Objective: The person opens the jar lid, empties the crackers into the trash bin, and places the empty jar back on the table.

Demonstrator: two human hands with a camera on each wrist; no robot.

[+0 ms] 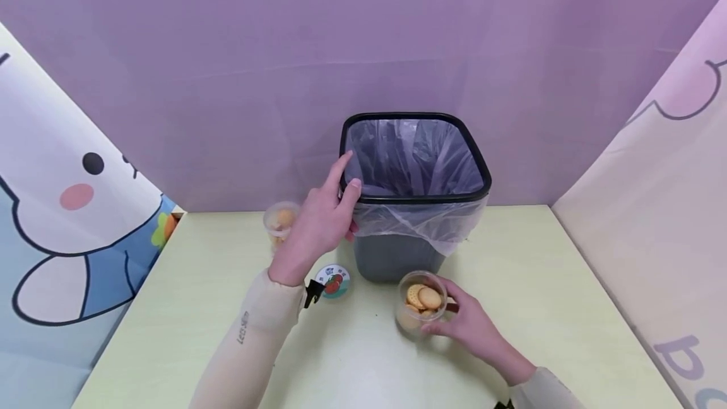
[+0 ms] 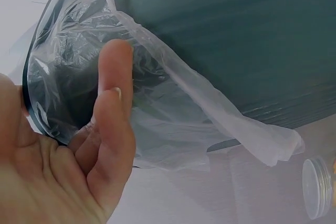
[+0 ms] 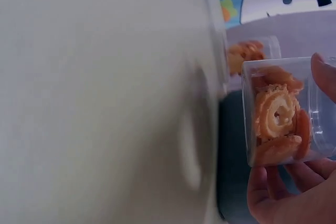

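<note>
From where I stand, the right hand [image 1: 474, 327] has its thumb and fingers wrapped round the side of a clear cup [image 1: 407, 320], in front of the bin [image 1: 386, 260] and nearer the person. The left hand [image 1: 320, 216] grips the near-left corner of that bin's rim, thumb and forefinger over the top, other fingers beneath. I'd keep the right hand level, since the biscuits [image 1: 430, 298] lie loose, and squeeze only enough to stop slipping; such thin-looking plastic could flex. The left hand does best bearing on the hard rim, without dragging the film. The cup looks lifted just off the table [image 1: 545, 308], though from these angles I can't be certain.

The bin is smooth and dark grey, square with rounded corners under a black rim; its liner [image 1: 431, 223] is sheer, crinkled and draped over the outside. The biscuits are golden rounds, some pricked with holes. Beside the left wrist lies a round printed disc [image 1: 334, 281] with red fruit; beyond that wrist stands another see-through tub [image 1: 271, 223] of biscuits.
</note>
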